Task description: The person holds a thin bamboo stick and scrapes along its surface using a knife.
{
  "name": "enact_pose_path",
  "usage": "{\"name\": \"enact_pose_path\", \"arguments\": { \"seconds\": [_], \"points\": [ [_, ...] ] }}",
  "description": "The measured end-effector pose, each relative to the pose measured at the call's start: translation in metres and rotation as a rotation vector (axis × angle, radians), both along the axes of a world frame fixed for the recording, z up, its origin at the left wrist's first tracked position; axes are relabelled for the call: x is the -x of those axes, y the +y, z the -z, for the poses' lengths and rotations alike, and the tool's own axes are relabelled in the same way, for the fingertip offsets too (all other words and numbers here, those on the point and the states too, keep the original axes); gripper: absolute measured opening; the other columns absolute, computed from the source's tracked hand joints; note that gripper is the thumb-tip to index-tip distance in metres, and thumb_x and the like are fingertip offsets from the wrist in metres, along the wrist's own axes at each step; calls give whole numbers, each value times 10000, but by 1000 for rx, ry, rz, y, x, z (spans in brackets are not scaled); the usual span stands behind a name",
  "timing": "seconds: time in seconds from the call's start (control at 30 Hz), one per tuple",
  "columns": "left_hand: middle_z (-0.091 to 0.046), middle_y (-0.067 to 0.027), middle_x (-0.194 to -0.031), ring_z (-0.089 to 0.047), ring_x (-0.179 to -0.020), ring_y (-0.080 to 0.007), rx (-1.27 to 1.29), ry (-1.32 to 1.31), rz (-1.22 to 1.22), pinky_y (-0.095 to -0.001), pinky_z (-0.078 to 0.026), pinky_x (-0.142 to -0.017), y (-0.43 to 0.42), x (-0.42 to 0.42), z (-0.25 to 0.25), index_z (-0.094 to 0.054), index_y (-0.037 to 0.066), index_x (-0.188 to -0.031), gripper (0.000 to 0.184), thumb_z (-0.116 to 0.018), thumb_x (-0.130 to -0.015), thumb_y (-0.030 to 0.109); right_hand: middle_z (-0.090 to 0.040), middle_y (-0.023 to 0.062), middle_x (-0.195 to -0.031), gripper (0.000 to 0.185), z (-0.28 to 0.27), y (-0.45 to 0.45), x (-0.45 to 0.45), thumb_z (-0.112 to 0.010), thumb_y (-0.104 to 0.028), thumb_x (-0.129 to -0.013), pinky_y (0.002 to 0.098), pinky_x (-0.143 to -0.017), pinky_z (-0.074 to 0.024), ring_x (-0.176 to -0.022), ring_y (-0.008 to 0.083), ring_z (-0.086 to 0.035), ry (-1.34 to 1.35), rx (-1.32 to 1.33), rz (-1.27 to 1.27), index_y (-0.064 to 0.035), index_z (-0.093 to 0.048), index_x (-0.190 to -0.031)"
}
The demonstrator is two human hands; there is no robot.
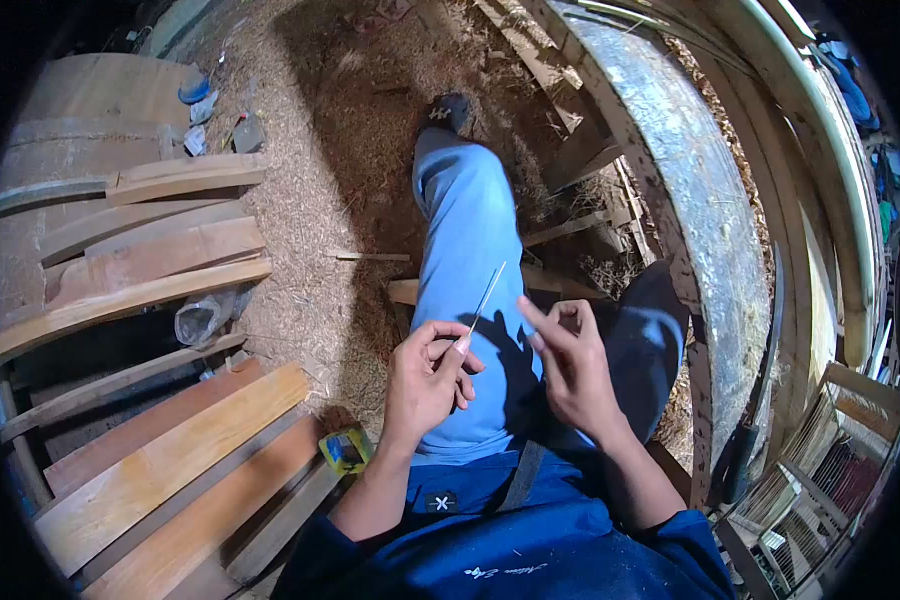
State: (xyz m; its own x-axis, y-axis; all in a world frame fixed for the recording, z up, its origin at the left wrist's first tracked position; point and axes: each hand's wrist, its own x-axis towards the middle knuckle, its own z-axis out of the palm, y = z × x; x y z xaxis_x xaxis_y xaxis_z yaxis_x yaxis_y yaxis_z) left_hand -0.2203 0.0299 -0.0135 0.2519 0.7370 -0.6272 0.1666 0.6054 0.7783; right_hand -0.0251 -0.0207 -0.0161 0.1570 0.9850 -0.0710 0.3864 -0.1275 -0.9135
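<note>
My left hand [425,385] is raised above my thigh, its thumb and index finger pinching a thin, straight stick [488,293]. The stick slants up and to the right, pale at its tip and greyish along the middle; its exact kind is too fine to make out. To the right, apart from the stick, is my right hand [577,380]. Its index finger stretches toward the stick while the other fingers are partly bent, and nothing shows in it. Below both hands lies my blue trouser leg [465,230], with the hands' shadows on it.
Wooden boards [170,460] are stacked at the left, beside a yellow tape measure [346,450]. A scuffed bench top [685,150] curves along the right, with a dark-handled saw [742,455] near its edge. Wood shavings [305,240] cover the floor. A wooden rack [820,490] stands lower right.
</note>
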Motion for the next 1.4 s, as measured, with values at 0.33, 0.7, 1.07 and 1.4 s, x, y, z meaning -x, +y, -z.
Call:
{"name": "enact_pose_path", "arguments": {
  "seconds": [0.33,0.7,1.07,1.4],
  "points": [
    [-675,-124,-727,-597,-480,-114,56,39,27,-232,-455,-415,12,9,-6,-565,-20,-1063,135,-551,-1016,105,-543,65,-790,369,26,1,30,-804,6,-784,279,-557,-445,-626,142,-550,29,-34,17,-123,-769,-1128],
    [-638,-84,-661,-468,-412,-57,12,81,2,-225,-340,-380,-5,16,1,-583,-15,-1061,124,-569,-1010,97,-519,67,-726,327,35,3,34,-805,5,-784,290,-525,-409,-597,146,-503,21,-72,79,-90,-771,-1095],
    [-625,-86,-628,-464,-391,-57,48,43,-69,-217,-335,-367,-14,14,2,-588,-25,-1064,161,-574,-1020,130,-552,85,-724,256,37,-6,38,-800,-62,-807,330,-503,-442,-556,194,-561,-15,-104,68,-104,-775,-1058],
    [-624,-102,-623,-446,-370,-64,88,3,-107,-216,-321,-354,-18,13,4,-594,-32,-1059,171,-580,-1020,134,-541,80,-720,250,35,-10,36,-798,-84,-810,344,-513,-446,-559,210,-559,-25,-85,76,-114,-771,-1057]
  ]
}}
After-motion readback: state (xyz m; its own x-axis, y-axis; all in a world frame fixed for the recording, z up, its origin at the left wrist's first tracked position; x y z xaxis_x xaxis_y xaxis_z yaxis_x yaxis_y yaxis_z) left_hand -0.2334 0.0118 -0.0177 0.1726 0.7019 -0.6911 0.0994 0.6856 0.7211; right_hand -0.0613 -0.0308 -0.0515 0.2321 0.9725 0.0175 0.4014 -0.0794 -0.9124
